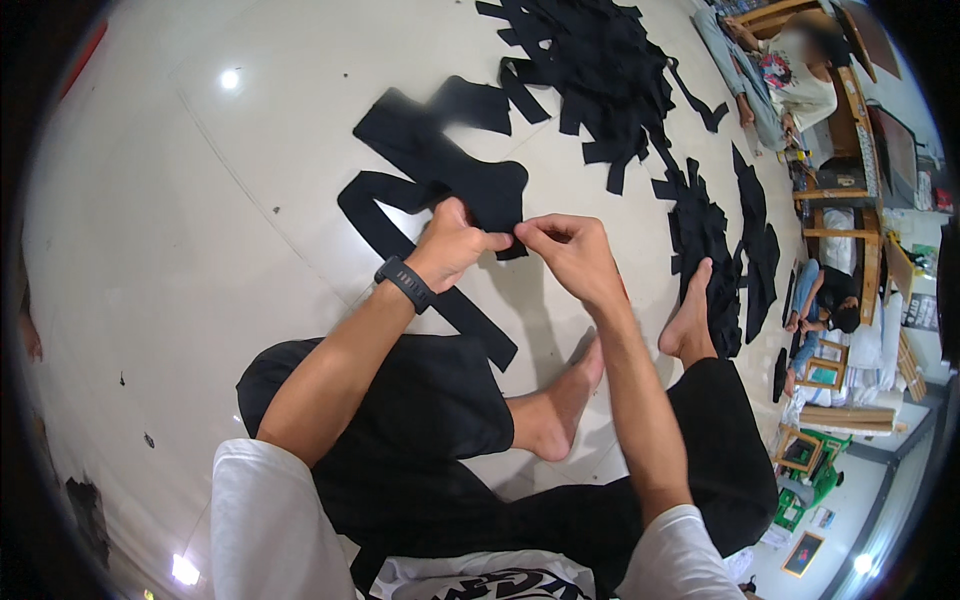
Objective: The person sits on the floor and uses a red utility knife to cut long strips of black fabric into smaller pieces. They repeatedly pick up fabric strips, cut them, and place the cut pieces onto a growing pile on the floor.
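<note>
From the head camera, the left hand (455, 243) and right hand (570, 250) meet above the pale tiled floor (200, 200), each pinching the near edge of a black fabric piece (480, 185) between thumb and fingertips. A black wristwatch (405, 283) sits on the left wrist. A long black fabric strip (390, 235) lies beneath, a heap of black fabric scraps (600, 60) well beyond

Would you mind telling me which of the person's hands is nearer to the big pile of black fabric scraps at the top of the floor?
Right. The right hand is below the pile; the left hand is farther off to its lower left.
</note>
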Demonstrator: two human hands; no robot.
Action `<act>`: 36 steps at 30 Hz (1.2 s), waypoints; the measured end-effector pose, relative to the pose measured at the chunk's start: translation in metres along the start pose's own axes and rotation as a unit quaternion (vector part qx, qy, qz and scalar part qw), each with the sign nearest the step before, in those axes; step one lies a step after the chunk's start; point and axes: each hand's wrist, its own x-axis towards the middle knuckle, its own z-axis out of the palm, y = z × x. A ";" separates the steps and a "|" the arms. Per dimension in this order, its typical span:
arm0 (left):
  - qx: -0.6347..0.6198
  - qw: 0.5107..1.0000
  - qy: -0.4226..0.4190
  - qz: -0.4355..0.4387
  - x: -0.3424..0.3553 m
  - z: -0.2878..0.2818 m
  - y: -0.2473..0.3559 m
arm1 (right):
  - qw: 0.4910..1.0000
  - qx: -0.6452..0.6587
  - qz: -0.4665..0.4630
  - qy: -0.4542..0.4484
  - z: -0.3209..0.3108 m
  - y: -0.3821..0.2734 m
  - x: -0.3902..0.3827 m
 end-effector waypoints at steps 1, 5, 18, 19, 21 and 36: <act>0.006 1.000 0.004 0.001 -0.001 -0.002 0.001 | 0.999 0.022 0.022 0.009 0.006 0.002 0.000; 0.030 0.999 0.013 0.004 0.000 0.006 0.002 | 0.991 0.100 0.065 0.053 0.013 0.013 -0.008; 0.073 0.997 0.010 0.010 -0.005 0.018 -0.001 | 0.982 0.137 0.021 0.126 0.022 0.032 -0.024; 0.089 0.996 0.011 -0.004 -0.007 0.019 0.000 | 0.981 0.134 0.020 0.137 0.025 0.031 -0.024; 0.103 0.995 0.010 0.012 -0.004 0.017 -0.002 | 0.980 0.090 -0.013 0.179 0.030 0.028 -0.024; 0.108 0.992 0.057 -0.013 -0.005 0.016 -0.011 | 0.968 0.148 0.067 0.190 0.044 0.039 -0.014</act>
